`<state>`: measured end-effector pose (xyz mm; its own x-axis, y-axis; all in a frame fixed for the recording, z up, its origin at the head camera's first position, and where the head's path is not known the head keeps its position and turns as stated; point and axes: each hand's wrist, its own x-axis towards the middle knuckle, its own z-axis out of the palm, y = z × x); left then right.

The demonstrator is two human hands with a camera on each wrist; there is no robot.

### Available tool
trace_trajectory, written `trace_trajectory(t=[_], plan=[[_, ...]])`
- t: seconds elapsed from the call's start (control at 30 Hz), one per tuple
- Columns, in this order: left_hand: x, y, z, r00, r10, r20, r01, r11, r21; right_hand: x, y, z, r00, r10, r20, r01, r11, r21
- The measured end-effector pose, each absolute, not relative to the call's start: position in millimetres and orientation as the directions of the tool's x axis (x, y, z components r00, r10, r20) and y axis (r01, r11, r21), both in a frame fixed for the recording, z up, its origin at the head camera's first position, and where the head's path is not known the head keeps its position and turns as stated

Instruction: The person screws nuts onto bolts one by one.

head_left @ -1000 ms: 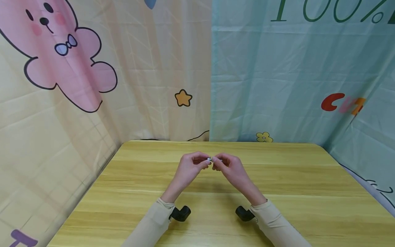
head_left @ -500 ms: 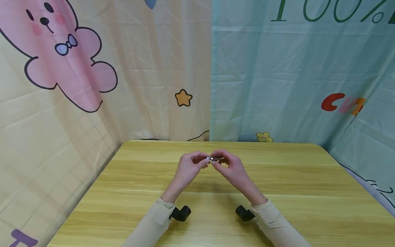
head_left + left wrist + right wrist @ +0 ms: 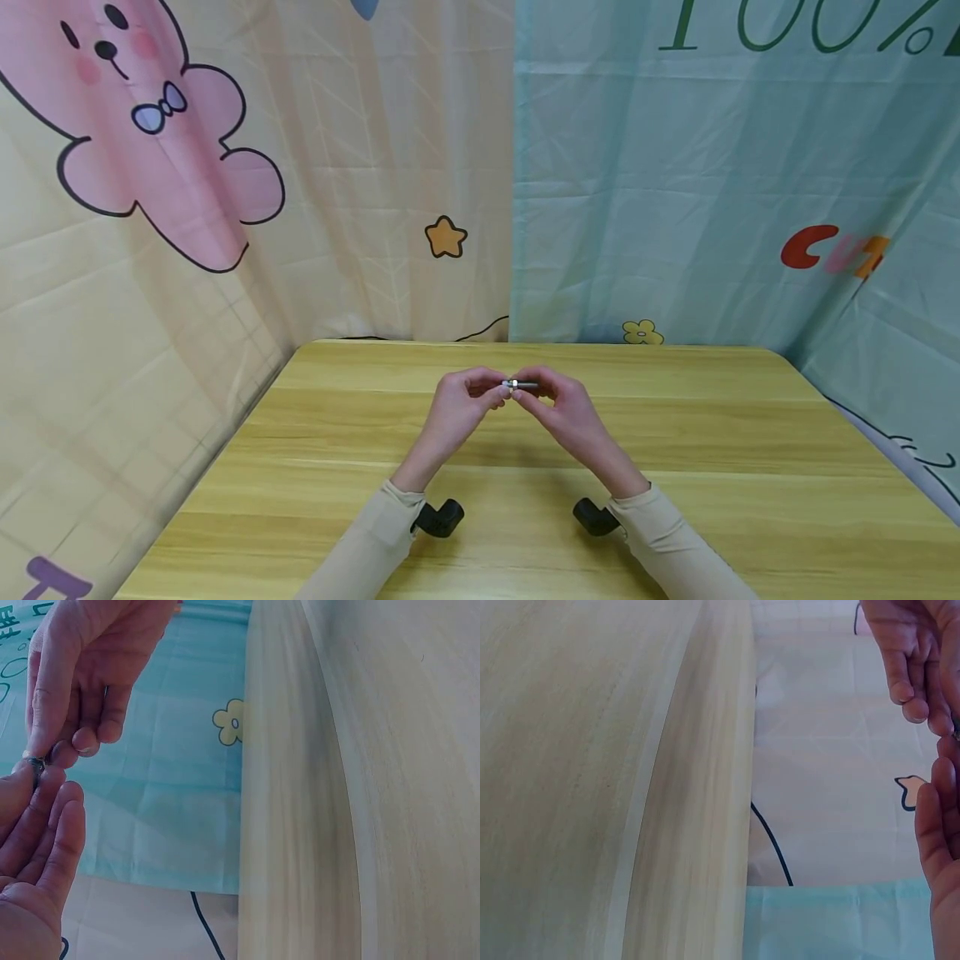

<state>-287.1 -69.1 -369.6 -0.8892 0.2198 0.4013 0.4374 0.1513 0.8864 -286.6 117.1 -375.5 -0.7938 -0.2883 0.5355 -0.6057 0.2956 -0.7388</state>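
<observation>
A small silvery metal rod (image 3: 528, 384) with a nut-like collar (image 3: 514, 384) lies level between the two hands, above the table; it looks like a bolt, though fingers cover much of it. The left hand (image 3: 467, 404) pinches its left end between thumb and fingers. At the collar, the thumb and forefinger of the right hand (image 3: 564, 410) pinch from the other side, with the rod's shaft reaching under its palm. In the left wrist view a bit of dark metal (image 3: 37, 771) shows where the fingertips meet. The right wrist view catches both hands only at its right edge.
Below the hands spreads a light wooden table (image 3: 300, 500). Printed curtains (image 3: 360, 167) hang behind its far edge and along both sides. A black wrist mount (image 3: 440, 518) sticks out from each beige sleeve.
The right fingers loosened half a second ago, showing more of the rod, and are now closed in again at the collar. The left hand has stayed in place.
</observation>
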Motion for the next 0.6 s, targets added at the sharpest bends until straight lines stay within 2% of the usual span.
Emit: trace_trajectory(t=[0.33,0.6], plan=[[-288.0,-67.8,-369.9,-0.888,0.239,0.393,0.436,0.160,0.886,-287.4,119.3,-377.1,-0.845,-0.232,0.481,-0.534,0.370,-0.760],[-288.3,-68.3,-372.0,-0.888,0.222,0.403,0.438,0.142,0.888,-287.5,120.6,-377.3,-0.786,-0.237,0.570,-0.617,0.266,-0.740]])
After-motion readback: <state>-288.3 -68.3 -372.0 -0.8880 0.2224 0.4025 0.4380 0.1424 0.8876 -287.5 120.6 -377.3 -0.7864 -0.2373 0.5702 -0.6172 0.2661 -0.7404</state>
